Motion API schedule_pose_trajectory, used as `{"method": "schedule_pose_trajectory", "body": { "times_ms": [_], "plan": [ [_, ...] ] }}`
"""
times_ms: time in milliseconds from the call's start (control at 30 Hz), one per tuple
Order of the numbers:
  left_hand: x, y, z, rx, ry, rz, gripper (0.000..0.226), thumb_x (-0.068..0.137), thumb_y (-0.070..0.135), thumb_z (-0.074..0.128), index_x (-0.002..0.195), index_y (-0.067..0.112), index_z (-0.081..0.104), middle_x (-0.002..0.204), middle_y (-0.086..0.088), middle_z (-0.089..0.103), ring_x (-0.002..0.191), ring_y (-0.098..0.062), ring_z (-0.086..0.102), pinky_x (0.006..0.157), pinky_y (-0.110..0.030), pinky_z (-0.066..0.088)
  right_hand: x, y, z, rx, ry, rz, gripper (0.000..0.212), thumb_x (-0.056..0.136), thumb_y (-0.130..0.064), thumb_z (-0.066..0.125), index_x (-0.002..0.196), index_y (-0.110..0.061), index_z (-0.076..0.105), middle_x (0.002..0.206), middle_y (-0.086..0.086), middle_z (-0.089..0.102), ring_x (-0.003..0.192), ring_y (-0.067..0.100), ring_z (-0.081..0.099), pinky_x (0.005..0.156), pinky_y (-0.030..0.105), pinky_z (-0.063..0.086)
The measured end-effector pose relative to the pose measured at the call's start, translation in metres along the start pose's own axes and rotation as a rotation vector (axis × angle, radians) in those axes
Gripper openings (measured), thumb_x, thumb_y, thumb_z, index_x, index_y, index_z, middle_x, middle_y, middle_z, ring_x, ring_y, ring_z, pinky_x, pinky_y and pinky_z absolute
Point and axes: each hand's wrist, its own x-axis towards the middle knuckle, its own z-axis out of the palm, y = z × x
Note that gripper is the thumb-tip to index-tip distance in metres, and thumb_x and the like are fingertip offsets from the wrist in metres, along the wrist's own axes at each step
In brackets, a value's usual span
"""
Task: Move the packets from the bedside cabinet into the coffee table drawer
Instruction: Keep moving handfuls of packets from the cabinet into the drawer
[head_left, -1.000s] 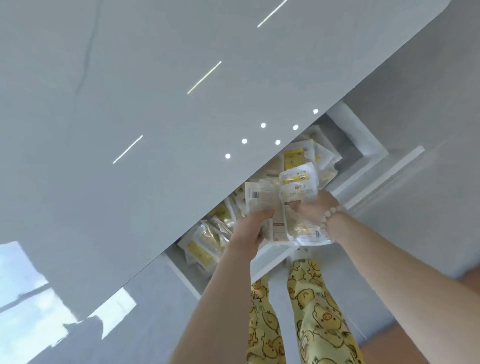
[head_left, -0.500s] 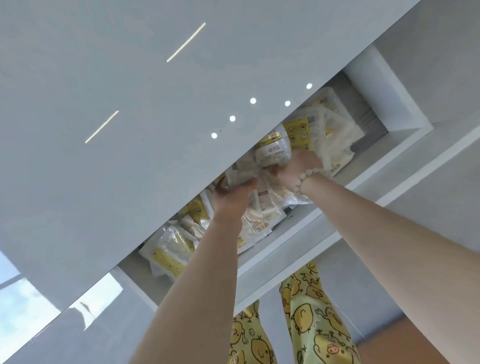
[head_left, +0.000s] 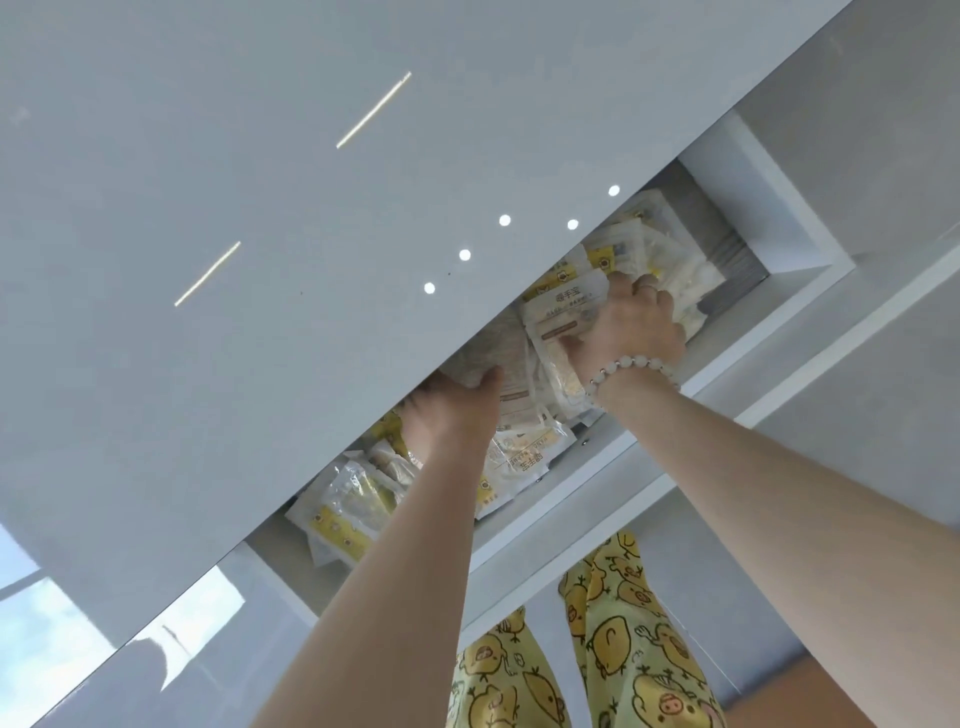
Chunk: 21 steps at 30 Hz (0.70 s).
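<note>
Inside drawer (head_left: 763, 208), left hand (head_left: 452, 415), right hand (head_left: 631, 327), each grip pinching packets (head_left: 563, 306), long axes crosswise

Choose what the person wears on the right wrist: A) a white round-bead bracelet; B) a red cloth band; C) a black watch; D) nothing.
A: a white round-bead bracelet circles the wrist just behind the right grip, which holds clear-and-yellow plastic packets.

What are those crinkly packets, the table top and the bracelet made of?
The packets look like thin clear plastic film: glossy, wrinkled, contents showing through. The coffee table top seems a hard polished slab, maybe lacquer or glass, since it mirrors lights. The bracelet has smooth pale round beads, possibly stone or glass.
</note>
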Motion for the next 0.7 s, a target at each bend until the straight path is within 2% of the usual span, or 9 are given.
{"method": "schedule_pose_trajectory", "body": {
  "times_ms": [67,133,233,333,433,500,567,700],
  "plan": [
    [-0.018,-0.005,-0.006,0.131,0.036,0.052,0.074,0.093,0.054,0.043,0.148,0.009,0.022,0.149,-0.011,0.033,0.135,-0.028,0.033,0.097,-0.038,0.041,-0.012,0.001,-0.011,-0.034,0.022,-0.04,0.066,0.087,-0.037,0.062,0.138,-0.008,0.033,0.136,0.012,0.04,0.124,0.028,0.04,0.093,0.039,0.042],
    [-0.04,-0.013,-0.017,0.243,0.037,0.123,0.061,0.096,0.05,0.038,0.144,0.013,0.031,0.145,-0.011,0.036,0.133,-0.028,0.034,0.099,-0.041,0.04,-0.029,0.004,-0.027,-0.067,0.024,-0.128,0.051,0.09,-0.032,0.057,0.133,-0.009,0.04,0.129,0.011,0.046,0.118,0.026,0.043,0.09,0.036,0.042],
    [-0.077,-0.023,-0.049,0.444,0.022,0.312,0.046,0.098,0.046,0.034,0.13,0.019,0.05,0.132,-0.003,0.048,0.126,-0.02,0.039,0.1,-0.035,0.039,-0.062,0.002,-0.068,-0.079,-0.001,-0.27,0.04,0.089,-0.028,0.054,0.126,-0.015,0.049,0.123,0.007,0.051,0.116,0.024,0.044,0.093,0.033,0.041],
    [-0.116,-0.026,-0.106,0.559,0.079,0.453,0.036,0.099,0.039,0.03,0.118,0.022,0.055,0.116,0.005,0.055,0.113,-0.014,0.047,0.094,-0.027,0.04,-0.098,-0.013,-0.128,-0.093,0.017,-0.467,0.031,0.09,-0.026,0.047,0.118,-0.016,0.056,0.114,0.003,0.057,0.115,0.021,0.046,0.093,0.029,0.042],
    [-0.161,-0.024,-0.18,0.534,0.165,0.431,0.035,0.099,0.04,0.029,0.112,0.025,0.058,0.111,0.01,0.059,0.108,-0.012,0.053,0.09,-0.024,0.04,-0.141,-0.04,-0.202,-0.097,0.008,-0.627,0.031,0.093,-0.024,0.041,0.118,-0.017,0.057,0.115,0.001,0.057,0.113,0.019,0.047,0.094,0.032,0.043],
    [-0.2,-0.025,-0.239,0.422,0.219,0.408,0.034,0.098,0.043,0.031,0.112,0.029,0.059,0.114,0.011,0.061,0.108,-0.011,0.056,0.089,-0.024,0.042,-0.176,-0.061,-0.261,-0.158,-0.037,-0.755,0.031,0.095,-0.023,0.038,0.119,-0.017,0.056,0.118,0.002,0.055,0.114,0.018,0.047,0.095,0.033,0.042],
    [-0.225,-0.023,-0.28,0.345,0.236,0.387,0.03,0.097,0.042,0.035,0.111,0.032,0.059,0.116,0.012,0.06,0.11,-0.011,0.056,0.089,-0.024,0.043,-0.197,-0.076,-0.294,-0.24,-0.122,-0.809,0.031,0.096,-0.02,0.036,0.119,-0.017,0.056,0.121,0.004,0.053,0.115,0.021,0.048,0.096,0.033,0.042],
    [-0.298,-0.035,-0.374,0.359,0.313,0.387,0.029,0.095,0.042,0.039,0.113,0.031,0.06,0.122,0.008,0.059,0.119,-0.015,0.053,0.095,-0.026,0.041,-0.258,-0.117,-0.383,-0.347,-0.012,-0.848,0.032,0.092,-0.014,0.039,0.116,-0.016,0.06,0.12,0.006,0.056,0.109,0.026,0.055,0.089,0.043,0.051]
  ]
}}
